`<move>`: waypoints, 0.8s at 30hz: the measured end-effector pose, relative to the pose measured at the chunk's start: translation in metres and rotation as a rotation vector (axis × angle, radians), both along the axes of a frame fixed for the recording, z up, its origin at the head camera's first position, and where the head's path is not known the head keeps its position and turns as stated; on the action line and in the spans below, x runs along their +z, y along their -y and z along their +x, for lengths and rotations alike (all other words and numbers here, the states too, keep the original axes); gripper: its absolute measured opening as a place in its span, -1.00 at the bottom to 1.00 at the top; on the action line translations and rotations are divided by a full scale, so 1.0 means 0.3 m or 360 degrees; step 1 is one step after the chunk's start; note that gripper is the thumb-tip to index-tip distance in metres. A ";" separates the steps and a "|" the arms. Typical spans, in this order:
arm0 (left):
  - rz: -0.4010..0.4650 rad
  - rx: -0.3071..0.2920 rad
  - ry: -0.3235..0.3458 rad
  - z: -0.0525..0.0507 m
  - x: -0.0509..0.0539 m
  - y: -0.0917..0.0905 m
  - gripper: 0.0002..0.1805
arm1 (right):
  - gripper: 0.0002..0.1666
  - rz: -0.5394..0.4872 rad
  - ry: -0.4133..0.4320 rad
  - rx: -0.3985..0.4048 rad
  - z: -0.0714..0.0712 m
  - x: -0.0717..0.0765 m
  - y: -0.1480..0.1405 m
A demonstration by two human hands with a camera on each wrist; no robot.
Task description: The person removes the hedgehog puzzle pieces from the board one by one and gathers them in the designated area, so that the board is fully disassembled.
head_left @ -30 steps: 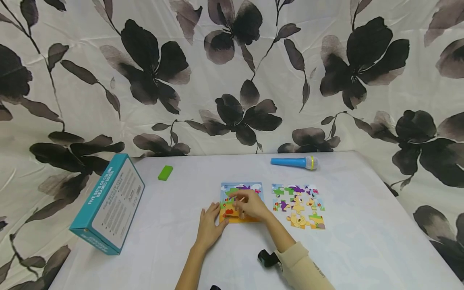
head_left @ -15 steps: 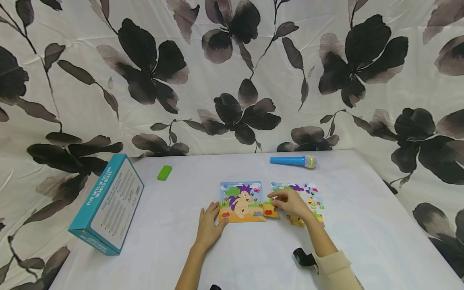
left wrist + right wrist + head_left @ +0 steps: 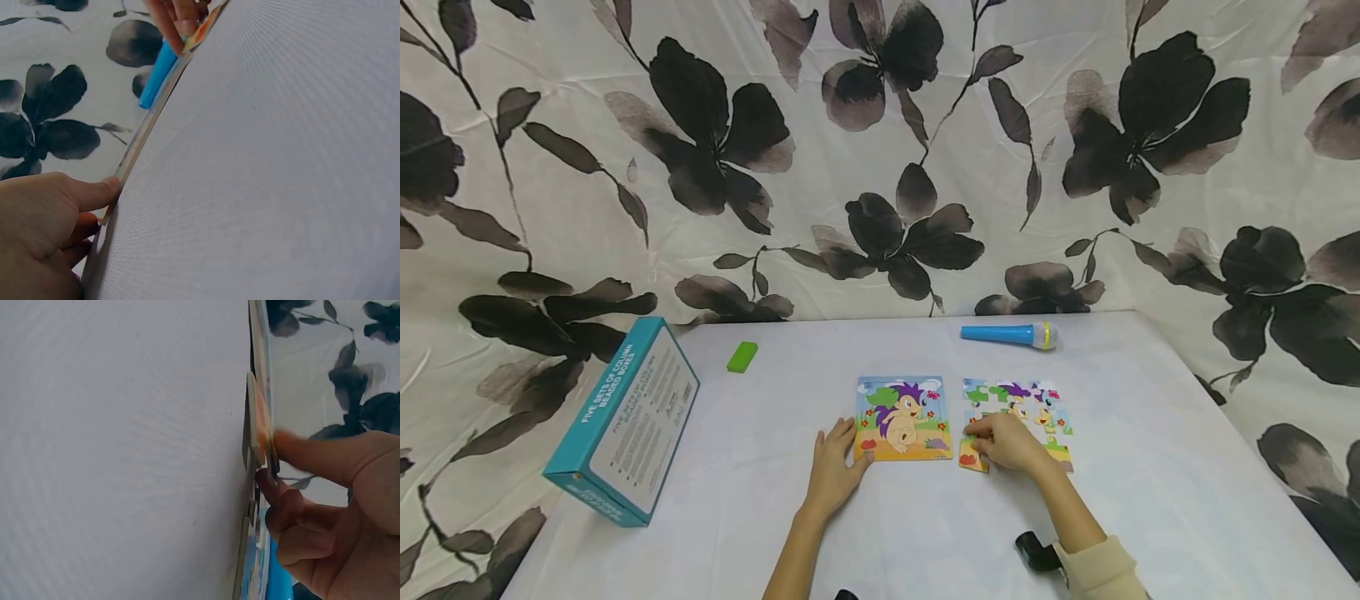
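In the head view a square hedgehog picture board (image 3: 904, 423) lies flat on the white table. My left hand (image 3: 832, 471) rests at its left edge and near corner, the thumb touching the near edge. My right hand (image 3: 1011, 442) pinches an orange puzzle piece with a red shape (image 3: 972, 457) at the lower left of a partly joined jigsaw puzzle (image 3: 1011, 390). The hand covers much of that puzzle. In the right wrist view the held piece (image 3: 258, 419) tilts up from the table between thumb and fingers.
A teal box (image 3: 625, 425) stands at the left. Farther back lie a small green block (image 3: 742, 357) and a blue toy microphone (image 3: 1007, 335). A floral cloth (image 3: 880, 150) hangs behind the table.
My right hand has moved right from over the picture board, carrying the orange piece to the jigsaw's lower-left area. The left hand has stayed at the board's edge.
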State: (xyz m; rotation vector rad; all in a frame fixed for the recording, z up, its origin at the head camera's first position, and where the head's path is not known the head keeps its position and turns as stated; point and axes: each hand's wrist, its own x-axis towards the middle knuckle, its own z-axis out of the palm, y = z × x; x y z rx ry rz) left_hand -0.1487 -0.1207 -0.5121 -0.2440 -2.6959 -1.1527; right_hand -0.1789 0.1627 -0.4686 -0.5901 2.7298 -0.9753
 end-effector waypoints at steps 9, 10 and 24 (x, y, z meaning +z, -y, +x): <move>-0.0026 -0.0011 -0.0028 -0.001 -0.002 0.000 -0.44 | -0.42 0.0224 -0.0039 -0.0005 0.031 0.012 0.019; -0.0026 -0.0011 -0.0030 -0.001 -0.002 0.000 -0.43 | -0.45 0.0220 -0.0034 -0.0019 0.034 0.013 0.018; -0.0005 0.0000 -0.0017 -0.007 -0.009 -0.005 -0.44 | -0.49 0.0363 0.0071 -0.0083 0.059 0.032 0.026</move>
